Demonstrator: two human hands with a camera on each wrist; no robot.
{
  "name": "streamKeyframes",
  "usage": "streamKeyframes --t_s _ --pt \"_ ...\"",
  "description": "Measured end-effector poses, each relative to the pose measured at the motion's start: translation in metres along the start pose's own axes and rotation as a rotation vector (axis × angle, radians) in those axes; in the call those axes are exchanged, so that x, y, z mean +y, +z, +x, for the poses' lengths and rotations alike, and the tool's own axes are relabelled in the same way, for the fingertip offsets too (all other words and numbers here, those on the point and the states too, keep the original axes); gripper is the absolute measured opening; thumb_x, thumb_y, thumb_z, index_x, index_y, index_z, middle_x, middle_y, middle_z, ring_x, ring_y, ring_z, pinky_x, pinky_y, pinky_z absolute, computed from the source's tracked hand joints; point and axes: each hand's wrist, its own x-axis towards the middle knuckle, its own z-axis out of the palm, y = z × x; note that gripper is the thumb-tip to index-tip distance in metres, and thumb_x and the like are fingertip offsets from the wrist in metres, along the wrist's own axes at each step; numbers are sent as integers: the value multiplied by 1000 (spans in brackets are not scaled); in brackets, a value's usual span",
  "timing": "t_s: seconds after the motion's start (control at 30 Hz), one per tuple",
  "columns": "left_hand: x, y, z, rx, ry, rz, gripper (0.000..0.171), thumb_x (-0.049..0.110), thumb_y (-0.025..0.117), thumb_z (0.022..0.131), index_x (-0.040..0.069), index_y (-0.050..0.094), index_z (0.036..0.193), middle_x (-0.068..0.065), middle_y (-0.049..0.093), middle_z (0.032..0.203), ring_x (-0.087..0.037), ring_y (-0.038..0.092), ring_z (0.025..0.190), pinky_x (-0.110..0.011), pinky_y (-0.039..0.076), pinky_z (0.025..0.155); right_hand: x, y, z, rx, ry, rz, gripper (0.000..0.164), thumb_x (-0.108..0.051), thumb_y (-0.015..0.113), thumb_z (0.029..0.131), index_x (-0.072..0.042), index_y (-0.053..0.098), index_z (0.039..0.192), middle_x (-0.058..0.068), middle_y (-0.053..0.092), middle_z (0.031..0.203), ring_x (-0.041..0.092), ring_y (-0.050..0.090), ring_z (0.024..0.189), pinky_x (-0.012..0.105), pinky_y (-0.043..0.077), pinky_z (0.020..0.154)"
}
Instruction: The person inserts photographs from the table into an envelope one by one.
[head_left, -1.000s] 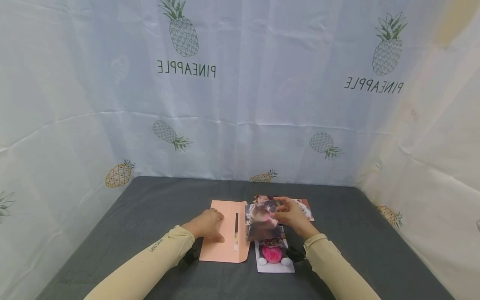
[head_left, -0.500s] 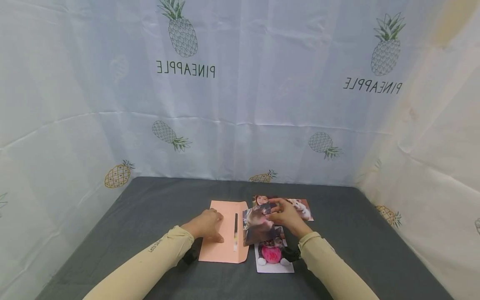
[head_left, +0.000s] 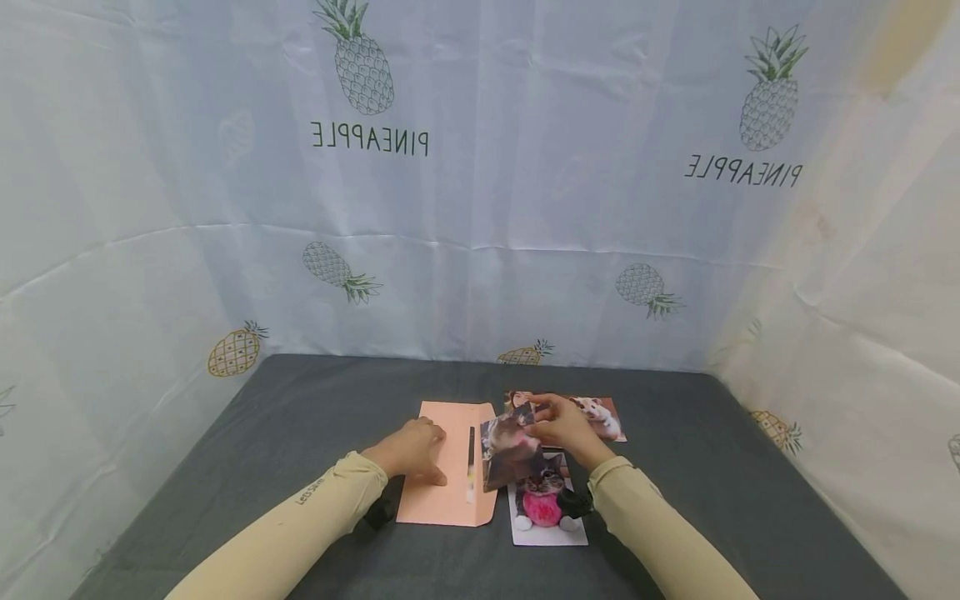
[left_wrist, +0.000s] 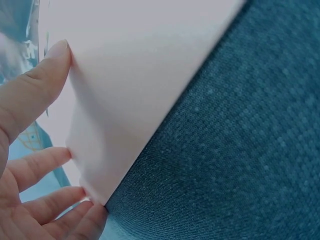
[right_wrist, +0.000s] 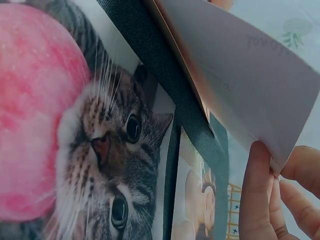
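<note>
A peach envelope (head_left: 452, 454) lies on the dark cloth, and my left hand (head_left: 412, 450) rests on its left part with fingers spread. In the left wrist view, the thumb (left_wrist: 37, 85) and fingertips touch the pale envelope (left_wrist: 135, 70). A narrow dark-and-light strip (head_left: 471, 454) shows near its flap side. My right hand (head_left: 562, 423) pinches a photo (head_left: 510, 457) by its upper right, tilted over the envelope's right edge. The photo's white back (right_wrist: 260, 75) faces the right wrist view, where the right thumb (right_wrist: 257, 185) grips its corner.
A photo of a cat with a pink ball (head_left: 542, 510) lies below my right hand. Behind that hand are a photo with a person (head_left: 519, 400) and one with a white animal (head_left: 603, 417). A pineapple-print curtain (head_left: 480, 208) surrounds the dark table (head_left: 315, 400).
My right hand has moved left with the photo, which now tilts more and overlaps the envelope's flap edge. More of the cat photo shows. My left hand has stayed on the envelope.
</note>
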Motion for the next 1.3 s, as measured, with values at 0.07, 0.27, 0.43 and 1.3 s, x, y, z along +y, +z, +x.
streamKeyframes --t_s 0.07,0.27,0.43,1.3 --pt "0 0 0 -3 -4 -2 69 33 89 66 -1 63 120 -18 57 127 -35 51 123 -47 43 104 -2 1 0 0 -1 -4 60 3 71 81 8 46 136 14 62 88 10 58 64 26 56 62" --pt "-1 0 2 -5 -6 -3 69 34 89 66 0 63 120 -18 56 129 -36 49 124 -48 42 105 -2 3 5 15 28 -42 58 0 73 81 4 51 135 15 62 93 11 59 68 28 57 65" --pt "-3 1 4 -4 -2 -3 69 35 89 66 0 63 120 -18 56 130 -37 48 125 -48 42 105 -3 6 7 28 51 -66 58 0 73 82 1 52 136 15 61 96 14 59 71 31 58 69" --pt "-4 1 4 -8 13 -17 68 32 90 65 -2 63 118 -19 58 126 -37 50 123 -48 42 105 -4 16 8 2 34 -63 57 6 70 79 8 51 133 12 59 88 11 57 65 27 56 64"
